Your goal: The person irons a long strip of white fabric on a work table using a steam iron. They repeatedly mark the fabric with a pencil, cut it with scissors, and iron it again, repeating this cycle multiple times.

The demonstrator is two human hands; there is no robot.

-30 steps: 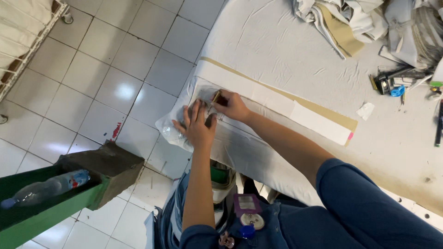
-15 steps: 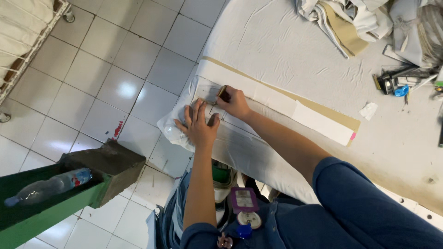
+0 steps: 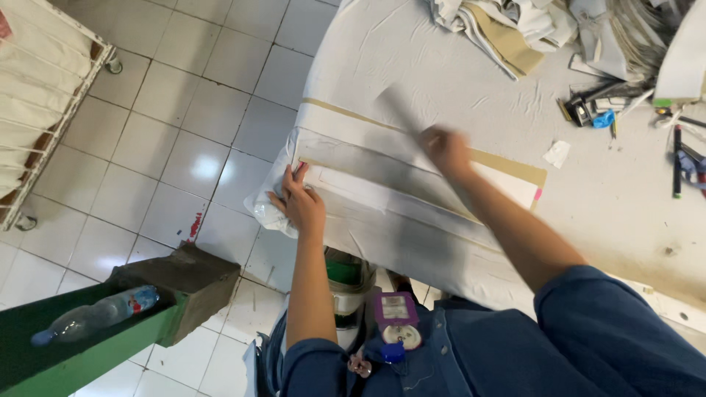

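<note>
Presently, findings as follows.

Left hand: your left hand [image 3: 300, 202] lies flat at the near left corner of the white fabric panel [image 3: 382, 192], palm down, fingers together and pressing the cloth where it folds over the table edge.

Right hand: your right hand [image 3: 443, 149] is up over the middle of the panel and heavily blurred; it appears closed on a thin pale tool [image 3: 401, 114] that streaks up and to the left from the fist. I cannot tell from the blur how the fingers sit on it, nor what kind of tool it is.

Fabric panel: it lies along the near edge of the table [image 3: 456, 88], its left end draped over the corner. A tan strip [image 3: 507, 163] runs along its far side, touching it.

Table surface: covered in pale cloth. A small white scrap [image 3: 557, 154] lies just beyond the right end of the strip.

Far right of table: a cluster of dark hand tools [image 3: 588, 109] and a dark pen-like item [image 3: 676, 160], well apart from both hands.

Far edge: a heap of white and tan fabric pieces [image 3: 515, 29].

Floor: pale tiles [image 3: 147, 147]. A green trough [image 3: 81, 345] at lower left holds a plastic bottle [image 3: 95, 315] lying on its side.

Upper left: a white wire-framed cart [image 3: 51, 95] on castors.

Clothing: you wear blue denim sleeves [image 3: 625, 338].
</note>
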